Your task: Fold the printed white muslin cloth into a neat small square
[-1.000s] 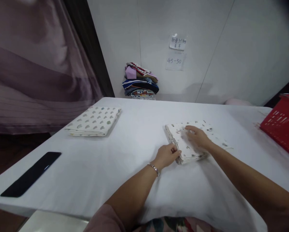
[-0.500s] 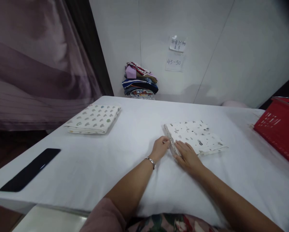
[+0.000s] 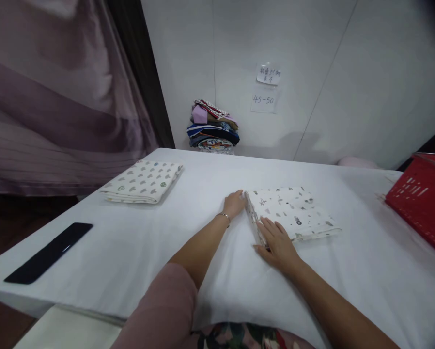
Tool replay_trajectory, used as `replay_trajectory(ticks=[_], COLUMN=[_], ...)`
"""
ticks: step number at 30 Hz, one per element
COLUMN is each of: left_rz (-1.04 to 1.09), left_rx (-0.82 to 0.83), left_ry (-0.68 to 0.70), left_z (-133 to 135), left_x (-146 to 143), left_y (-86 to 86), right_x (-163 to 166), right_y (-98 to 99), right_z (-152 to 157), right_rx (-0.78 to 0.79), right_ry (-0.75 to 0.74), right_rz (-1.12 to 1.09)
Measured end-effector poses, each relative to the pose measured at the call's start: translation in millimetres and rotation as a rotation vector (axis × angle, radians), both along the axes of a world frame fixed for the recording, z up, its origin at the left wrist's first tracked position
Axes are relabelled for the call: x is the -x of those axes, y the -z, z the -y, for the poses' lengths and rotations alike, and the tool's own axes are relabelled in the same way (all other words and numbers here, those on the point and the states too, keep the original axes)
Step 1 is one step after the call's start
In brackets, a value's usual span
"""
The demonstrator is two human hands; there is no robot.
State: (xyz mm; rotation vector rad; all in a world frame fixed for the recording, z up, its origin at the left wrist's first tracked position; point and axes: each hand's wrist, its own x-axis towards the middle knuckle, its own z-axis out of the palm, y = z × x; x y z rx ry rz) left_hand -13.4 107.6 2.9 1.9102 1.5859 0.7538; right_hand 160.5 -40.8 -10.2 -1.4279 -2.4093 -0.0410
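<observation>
A folded white cloth (image 3: 285, 213) printed with small grey and dark figures lies on the white-covered table. At its far left corner is my left hand (image 3: 234, 203), fingers closed on the edge; the fingertips are partly hidden. My right hand (image 3: 278, 244) rests flat over the near left corner, its fingers stretched out and the thumb apart. Along the left side the folded layers show. Another folded cloth (image 3: 145, 181), white with grey mushroom-like prints, sits at the table's far left.
Near the left edge of the table (image 3: 130, 252) lies a flat black object (image 3: 50, 252). A red basket (image 3: 421, 198) stands at the right. Beyond the far edge, a stack of folded fabrics (image 3: 213, 128) is against the wall. A curtain (image 3: 57, 97) hangs on the left.
My left hand has moved away from me along the cloth's left edge to the far corner. My right hand has shifted slightly nearer to me with fingers more spread.
</observation>
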Motion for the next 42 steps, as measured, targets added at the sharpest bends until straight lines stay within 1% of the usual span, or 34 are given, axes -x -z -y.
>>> replay_trajectory(ticks=[3, 10, 19, 24, 27, 30, 31, 33, 35, 38, 40, 42], left_rz=[0.009, 0.046, 0.116, 0.161, 0.173, 0.169, 0.138, 0.024, -0.123, -0.288, -0.356, -0.396], left_rx=[0.002, -0.018, 0.019, 0.047, 0.051, 0.007, -0.038, -0.16, -0.255, -0.257, -0.236, -0.24], left_ry=[0.032, 0.064, 0.001, 0.013, 0.015, 0.021, 0.045, 0.138, 0.256, 0.377, 0.399, 0.389], left_z=[-9.1, -25.6, -44.9, -47.1, -41.5, -26.4, -19.2, -3.0, 12.6, 27.7, 30.2, 28.8], left_x=[-5.5, -7.0, -9.8, -9.1, -6.0, -9.1, -12.8, -23.8, -36.3, -48.7, -50.6, -48.9], left_y=[4.9, 11.2, 17.4, 18.9, 10.4, -6.6, -12.7, -22.8, -27.1, -20.7, -11.1, -1.8], right_x=[-0.5, -0.4, 1.3, 3.0, 3.0, 3.6, 4.1, 5.3, 6.6, 7.6, 7.3, 6.8], right_y=[0.1, 0.3, -1.6, -1.3, -0.7, -0.5, -0.7, -2.0, -4.9, -11.5, -16.1, -19.2], right_z=[-0.4, -1.4, 1.4, 0.4, -0.6, -1.3, -1.4, -1.7, -2.0, -1.9, -0.8, 1.9], right_rx=[0.003, 0.036, 0.056, 0.055, 0.064, 0.078, 0.085, 0.102, 0.118, 0.119, 0.109, 0.107], right_ry=[-0.011, -0.025, -0.054, -0.045, -0.043, -0.044, -0.043, -0.036, -0.027, -0.024, -0.03, -0.036], right_rz=[-0.004, 0.02, 0.024, 0.025, 0.028, 0.025, 0.024, 0.02, 0.012, -0.003, -0.006, 0.004])
